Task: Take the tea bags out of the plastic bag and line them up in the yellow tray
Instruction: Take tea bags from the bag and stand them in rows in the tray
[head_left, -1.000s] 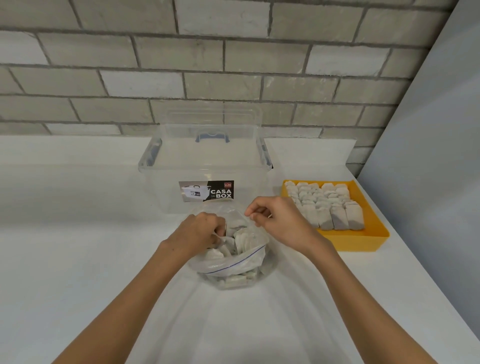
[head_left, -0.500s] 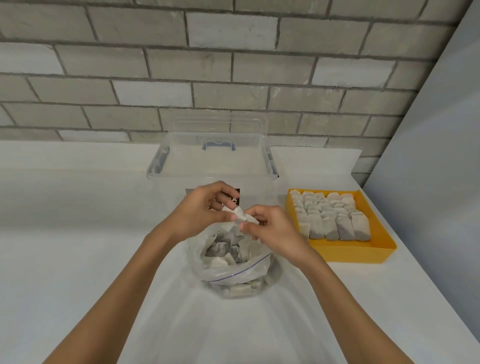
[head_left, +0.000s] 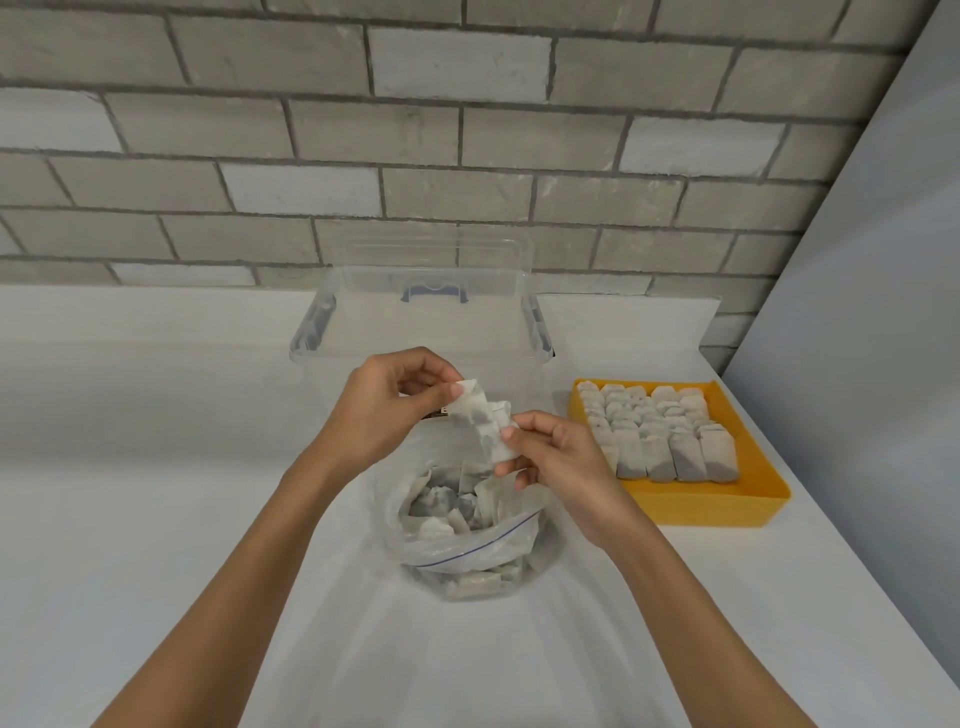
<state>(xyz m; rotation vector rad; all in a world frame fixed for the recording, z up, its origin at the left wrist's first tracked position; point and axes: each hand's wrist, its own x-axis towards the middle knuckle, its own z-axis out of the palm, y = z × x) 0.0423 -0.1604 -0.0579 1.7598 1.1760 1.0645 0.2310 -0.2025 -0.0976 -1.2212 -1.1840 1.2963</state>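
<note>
Thumb and forefinger of the left hand (head_left: 382, 415) pinch the upper corner of a small clump of tea bags (head_left: 480, 422). Thumb and forefinger of the right hand (head_left: 563, 462) pinch its lower end, with the other fingers loosely curled. The clump hangs above the mouth of the plastic bag (head_left: 467, 540). Half a second ago the hands were close together around a bunched clump; now they stand further apart, with the clump drawn out between them. The plastic bag sits open on the table (head_left: 156, 519), with loose tea bags (head_left: 441, 506) inside. Right of the plastic bag, the yellow tray (head_left: 727, 512) holds rows of tea bags (head_left: 660, 441). Behind the plastic bag stands a clear storage box (head_left: 415, 332).
</note>
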